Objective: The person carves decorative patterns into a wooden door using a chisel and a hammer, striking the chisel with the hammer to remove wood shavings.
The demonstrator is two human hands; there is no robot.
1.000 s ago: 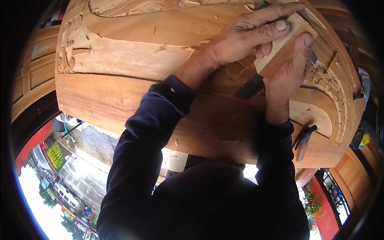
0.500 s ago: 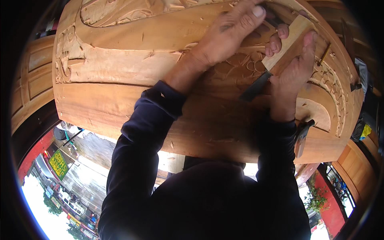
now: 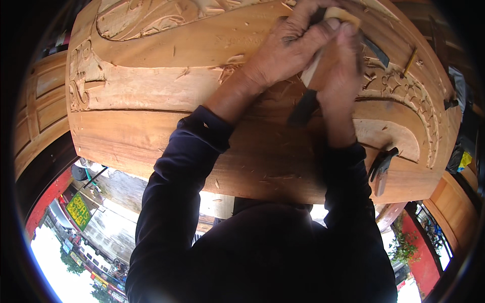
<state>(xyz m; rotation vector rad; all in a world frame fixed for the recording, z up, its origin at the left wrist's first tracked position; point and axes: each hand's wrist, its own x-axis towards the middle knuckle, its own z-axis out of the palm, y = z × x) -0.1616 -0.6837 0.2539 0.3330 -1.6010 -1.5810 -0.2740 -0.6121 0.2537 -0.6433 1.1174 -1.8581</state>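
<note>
A carved wooden panel (image 3: 151, 129) lies under both arms, with leafy and scalloped relief and loose shavings. My right hand (image 3: 341, 76), smeared by motion, is wrapped round a pale wooden block (image 3: 312, 76). A dark flat piece (image 3: 303, 107) sticks out from the block's lower end. My left hand (image 3: 288, 48) is closed beside the block's upper end, its thumb close against it; its fingertips are hidden. A dark narrow blade (image 3: 376, 53) shows just right of the hands, and I cannot tell what holds it.
A tool with a dark curved head and wooden handle (image 3: 381, 174) lies on the panel's near right. A thin yellowish stick (image 3: 410, 61) is farther up. Panelled wood (image 3: 48, 98) stands at left, a green sign (image 3: 78, 211) and street below. A red wall (image 3: 419, 252) is lower right.
My right hand has moved left and tilted the block more upright, up against my left hand. The left hand has shifted slightly, and the dark blade now shows beyond them.
</note>
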